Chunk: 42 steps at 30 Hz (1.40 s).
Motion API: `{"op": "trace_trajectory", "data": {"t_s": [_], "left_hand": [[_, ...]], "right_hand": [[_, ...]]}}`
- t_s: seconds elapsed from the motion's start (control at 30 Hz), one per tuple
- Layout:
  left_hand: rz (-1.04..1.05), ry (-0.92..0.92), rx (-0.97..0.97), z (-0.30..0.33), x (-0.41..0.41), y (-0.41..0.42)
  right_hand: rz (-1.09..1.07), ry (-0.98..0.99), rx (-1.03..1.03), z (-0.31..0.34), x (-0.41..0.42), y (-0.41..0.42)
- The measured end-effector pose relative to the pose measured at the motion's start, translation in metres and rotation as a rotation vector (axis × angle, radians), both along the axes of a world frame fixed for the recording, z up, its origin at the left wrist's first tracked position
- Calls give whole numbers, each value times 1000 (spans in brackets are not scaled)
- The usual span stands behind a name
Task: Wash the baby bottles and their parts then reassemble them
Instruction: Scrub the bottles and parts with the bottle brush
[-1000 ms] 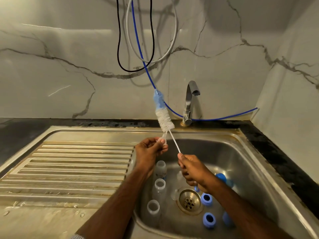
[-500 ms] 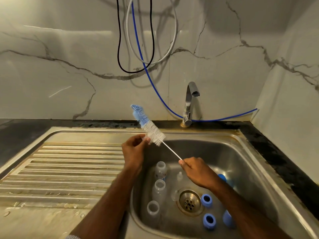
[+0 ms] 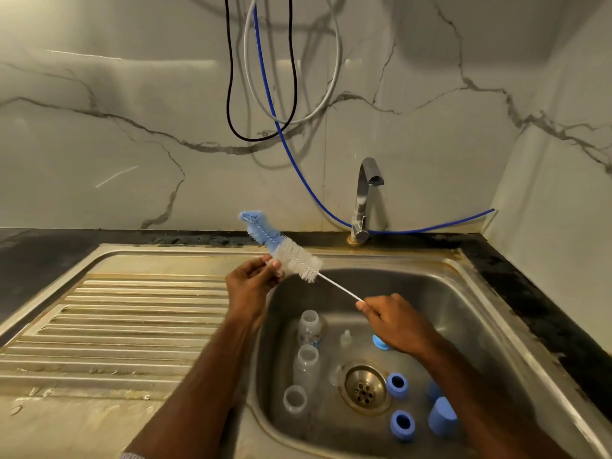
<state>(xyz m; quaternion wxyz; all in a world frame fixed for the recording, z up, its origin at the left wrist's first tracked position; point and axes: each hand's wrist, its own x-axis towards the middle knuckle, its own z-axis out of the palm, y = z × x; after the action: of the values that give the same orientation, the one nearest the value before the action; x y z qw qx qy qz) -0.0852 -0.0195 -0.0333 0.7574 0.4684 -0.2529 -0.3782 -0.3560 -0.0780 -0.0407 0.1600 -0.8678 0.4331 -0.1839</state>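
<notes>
A marble-veined wall backs the steel sink [image 3: 463,293], and in your head view you hold the bottle brush [image 3: 291,256] above the basin, its long axis slanting up-left from your right hand [image 3: 394,321], which is pinched closed on the wire handle's end, to your left hand [image 3: 253,281], whose fingertips are closed against the white bristles. The three clear bottles [image 3: 306,364] stand directly below your left forearm, the nearer one, with blue collars [image 3: 397,385] beside the drain. Your right hand hides most of a blue part, and the small clear pieces beside the drain are hard to make out.
</notes>
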Motion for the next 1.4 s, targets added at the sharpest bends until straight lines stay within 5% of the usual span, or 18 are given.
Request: {"op": "trace_trajectory", "data": {"t_s": [0.1,0.23,0.3,0.43,0.53,0.9,1.07,1.4], "left_hand": [[-90,-245,16,-3,-16,-1],[-171,-305,10,-3,-22,-3],[-221,-209,-8,-3,-20,-1],[-195,289,-131,4,-24,-4],[-117,393,-140,4,-27,-5],[-203,31,-95,0,-47,-3],[-230,-345,-56,-7,-56,-3],[-36,243,-51,-2,-31,-5]], "right_hand": [[11,15,-12,-3,9,8],[-50,3,-95,-2,5,5],[-54,-20,-111,-4,6,5],[-69,-139,-20,-7,12,4],[-44,-132,24,-5,15,6],[-62,-187,162,-4,32,27],[-82,-237,256,-3,40,27],[-58,-132,180,-11,31,17]]}}
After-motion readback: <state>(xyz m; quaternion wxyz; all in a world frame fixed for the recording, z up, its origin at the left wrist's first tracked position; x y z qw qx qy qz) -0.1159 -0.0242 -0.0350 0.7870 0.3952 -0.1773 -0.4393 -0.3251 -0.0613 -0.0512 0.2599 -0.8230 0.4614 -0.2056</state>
